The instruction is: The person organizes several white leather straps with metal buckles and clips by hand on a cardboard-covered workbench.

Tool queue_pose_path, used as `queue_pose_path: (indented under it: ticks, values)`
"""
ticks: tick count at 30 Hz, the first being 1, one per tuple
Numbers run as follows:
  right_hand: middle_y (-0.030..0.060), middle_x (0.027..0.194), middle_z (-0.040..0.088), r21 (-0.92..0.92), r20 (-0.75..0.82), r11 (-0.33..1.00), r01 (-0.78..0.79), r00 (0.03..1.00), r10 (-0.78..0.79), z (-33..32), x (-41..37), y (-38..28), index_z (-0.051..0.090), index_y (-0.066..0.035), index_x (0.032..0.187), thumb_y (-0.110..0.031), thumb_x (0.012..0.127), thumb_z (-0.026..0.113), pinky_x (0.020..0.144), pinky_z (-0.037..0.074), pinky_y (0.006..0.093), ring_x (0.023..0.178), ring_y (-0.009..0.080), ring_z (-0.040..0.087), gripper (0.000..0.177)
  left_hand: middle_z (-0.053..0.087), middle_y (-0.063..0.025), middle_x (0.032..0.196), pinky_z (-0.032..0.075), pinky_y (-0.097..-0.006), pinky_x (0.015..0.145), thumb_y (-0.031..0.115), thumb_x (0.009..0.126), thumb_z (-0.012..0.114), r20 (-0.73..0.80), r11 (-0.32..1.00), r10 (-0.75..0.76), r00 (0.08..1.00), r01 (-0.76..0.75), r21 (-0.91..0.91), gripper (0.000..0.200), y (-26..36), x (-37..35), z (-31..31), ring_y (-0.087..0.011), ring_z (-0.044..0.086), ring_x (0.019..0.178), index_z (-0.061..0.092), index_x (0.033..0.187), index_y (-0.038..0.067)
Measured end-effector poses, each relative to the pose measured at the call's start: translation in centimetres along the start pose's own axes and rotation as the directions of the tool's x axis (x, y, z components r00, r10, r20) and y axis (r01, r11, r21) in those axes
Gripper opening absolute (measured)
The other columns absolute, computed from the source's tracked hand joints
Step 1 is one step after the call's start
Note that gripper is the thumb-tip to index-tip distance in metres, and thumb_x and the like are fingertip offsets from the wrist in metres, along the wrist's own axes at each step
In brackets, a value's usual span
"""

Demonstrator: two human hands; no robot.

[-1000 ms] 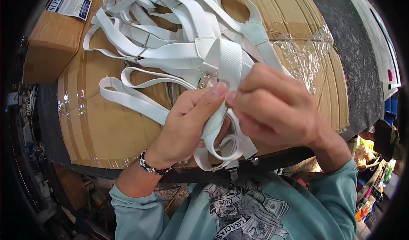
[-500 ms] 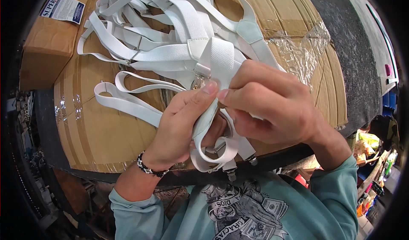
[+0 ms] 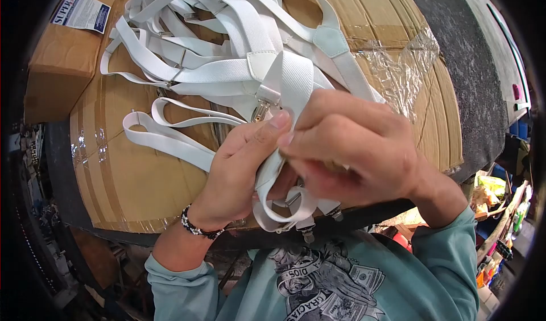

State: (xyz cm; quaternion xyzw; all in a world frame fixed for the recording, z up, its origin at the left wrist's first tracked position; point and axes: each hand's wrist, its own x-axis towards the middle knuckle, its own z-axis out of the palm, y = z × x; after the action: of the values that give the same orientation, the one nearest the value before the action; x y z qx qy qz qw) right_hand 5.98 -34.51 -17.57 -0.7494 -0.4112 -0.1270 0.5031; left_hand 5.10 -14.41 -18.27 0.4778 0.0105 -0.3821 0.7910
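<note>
My left hand is closed around a pair of white suspenders, thumb pressed on top near the whitish patch where the straps join. Close by that thumb, my right hand is pinched at the edge of the patch; what lies between its fingertips is hidden. A strap of the suspenders curls below my hands, and metal clips hang at the table's front edge. Just above my left thumb is another metal clip on a white strap.
A heap of white suspenders covers the back of a flattened cardboard sheet on a dark table. A cardboard box with a label stands at the back left. Clear tape sticks to the sheet at right.
My right hand's fingertips have moved slightly down and left along the edge of the patch. The left hand keeps its hold in almost the same place.
</note>
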Motion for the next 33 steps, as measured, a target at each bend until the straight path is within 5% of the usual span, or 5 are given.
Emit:
queue_pose_path:
  ticks: [9, 14, 22, 29, 33]
  values:
    - [0.0081, 0.081, 0.061, -0.075, 0.027, 0.997, -0.017, 0.999, 0.019, -0.5, 0.0, 0.5, 0.067, 0.0, 0.094, 0.006, 0.077, 0.074, 0.055, 0.05, 0.0331, 0.063, 0.0219, 0.061, 0.02, 0.058, 0.0014, 0.066, 0.032, -0.0226, 0.045, 0.038, 0.109, 0.045, 0.062, 0.999, -0.02, 0.998, 0.023, -0.047, 0.043, -0.1, 0.1, -0.7, -0.0053, 0.048, 0.05, 0.065, 0.091, 0.005]
    - [0.0079, 0.081, 0.061, -0.009, -0.032, 0.998, 0.069, 0.997, -0.07, 0.8, 0.3, -0.5, 0.066, -0.001, 0.093, 0.006, 0.076, 0.073, 0.055, 0.049, 0.0327, 0.061, 0.0217, 0.059, 0.02, 0.058, 0.0009, 0.065, 0.033, -0.0226, 0.045, 0.039, 0.109, 0.045, 0.009, 0.999, -0.017, 1.0, 0.017, -0.028, 0.043, -0.1, 0.0, -0.1, -0.0056, 0.048, 0.049, 0.065, 0.091, 0.005]
    - [0.0093, 0.082, 0.06, -0.061, -0.015, 0.998, -0.007, 1.0, 0.006, -0.5, 0.4, -0.1, 0.067, 0.0, 0.091, 0.006, 0.076, 0.074, 0.055, 0.05, 0.0323, 0.063, 0.0213, 0.06, 0.017, 0.057, 0.0002, 0.063, 0.034, -0.0227, 0.045, 0.039, 0.109, 0.045, -0.037, 1.0, -0.002, 0.999, 0.002, -0.015, 0.045, 0.1, -0.1, 0.6, -0.0061, 0.048, 0.048, 0.065, 0.09, 0.005]
    - [0.0094, 0.082, 0.061, -0.064, 0.071, 0.997, -0.031, 0.997, 0.035, -0.5, 0.2, 0.7, 0.066, -0.003, 0.096, 0.004, 0.076, 0.075, 0.054, 0.049, 0.0329, 0.063, 0.0224, 0.061, 0.023, 0.059, -0.0001, 0.067, 0.036, -0.0229, 0.047, 0.039, 0.11, 0.044, 0.098, 0.973, 0.035, 0.995, -0.011, -0.232, 0.045, -0.7, 0.4, -1.0, -0.0055, 0.049, 0.051, 0.064, 0.088, 0.006]
    - [0.0089, 0.081, 0.061, -0.046, 0.016, 0.999, 0.004, 1.0, -0.003, -0.1, 0.9, -0.1, 0.065, -0.004, 0.096, 0.004, 0.075, 0.073, 0.054, 0.049, 0.0335, 0.062, 0.023, 0.06, 0.024, 0.059, 0.0003, 0.067, 0.036, -0.0225, 0.046, 0.04, 0.11, 0.044, 0.016, 0.993, 0.016, 1.0, -0.014, -0.12, 0.045, -0.2, 0.0, -0.2, -0.0055, 0.049, 0.051, 0.064, 0.088, 0.005]
